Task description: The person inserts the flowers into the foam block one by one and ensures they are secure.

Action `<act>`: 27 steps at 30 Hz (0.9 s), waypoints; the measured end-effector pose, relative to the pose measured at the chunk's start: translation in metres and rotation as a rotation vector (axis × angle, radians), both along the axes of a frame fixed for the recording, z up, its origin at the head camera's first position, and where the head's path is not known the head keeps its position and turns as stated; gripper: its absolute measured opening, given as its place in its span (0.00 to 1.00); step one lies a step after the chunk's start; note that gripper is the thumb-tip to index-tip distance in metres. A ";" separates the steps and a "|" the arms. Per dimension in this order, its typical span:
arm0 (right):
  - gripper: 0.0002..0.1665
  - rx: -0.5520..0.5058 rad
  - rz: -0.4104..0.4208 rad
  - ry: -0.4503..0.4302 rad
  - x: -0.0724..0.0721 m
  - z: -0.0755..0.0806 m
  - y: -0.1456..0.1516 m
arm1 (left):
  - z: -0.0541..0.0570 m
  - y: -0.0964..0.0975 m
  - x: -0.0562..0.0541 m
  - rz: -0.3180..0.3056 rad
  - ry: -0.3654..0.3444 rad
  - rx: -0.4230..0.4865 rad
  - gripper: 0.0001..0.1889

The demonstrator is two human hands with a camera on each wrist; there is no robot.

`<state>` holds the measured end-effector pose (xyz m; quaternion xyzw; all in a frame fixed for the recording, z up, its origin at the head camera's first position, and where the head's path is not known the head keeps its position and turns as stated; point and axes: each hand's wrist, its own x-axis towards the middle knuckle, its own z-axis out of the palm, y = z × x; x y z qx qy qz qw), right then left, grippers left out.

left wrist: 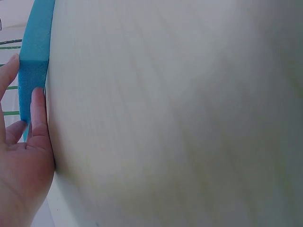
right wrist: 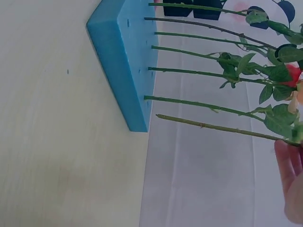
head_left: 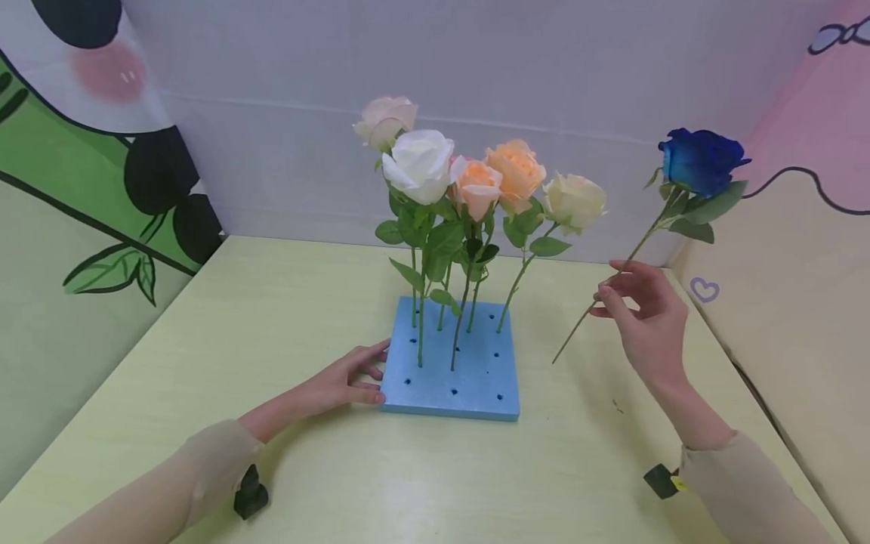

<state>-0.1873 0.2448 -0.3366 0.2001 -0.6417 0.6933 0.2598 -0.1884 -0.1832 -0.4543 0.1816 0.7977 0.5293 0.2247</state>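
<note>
My right hand (head_left: 651,325) pinches the stem of a blue rose (head_left: 703,162) between thumb and fingers. The bloom tilts up to the right. The bare stem tip points down-left, and in the right wrist view the stem (right wrist: 218,126) ends clear of the foam block (right wrist: 106,33). At the left side of this light-blue block (head_left: 476,385), my left hand (head_left: 347,381) rests with loosely extended fingers touching its edge. Several roses stand in the block's holes: a white rose (head_left: 419,166), a pale pink one (head_left: 386,121), orange ones (head_left: 515,172) and a leaning cream one (head_left: 575,202).
Small dark holes dot the block, several of them along its front and right. Under it lies a pale yellow table (head_left: 306,476), with a grey-white cloth (head_left: 285,151) behind and painted panels (head_left: 88,196) at the sides. Tiny dark specks (head_left: 617,406) lie right of the block.
</note>
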 end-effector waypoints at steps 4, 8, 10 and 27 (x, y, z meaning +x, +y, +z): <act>0.20 0.059 0.004 0.030 0.002 0.004 -0.014 | -0.001 -0.001 0.000 -0.002 0.000 0.002 0.48; 0.20 0.138 0.012 0.056 0.003 0.006 -0.028 | -0.003 -0.001 -0.001 -0.006 0.004 0.002 0.47; 0.20 0.179 0.019 0.063 0.003 0.005 -0.035 | -0.003 -0.002 -0.001 -0.006 0.005 -0.002 0.47; 0.16 0.334 0.103 0.096 -0.004 -0.013 -0.077 | -0.002 -0.002 0.001 -0.003 0.018 -0.028 0.48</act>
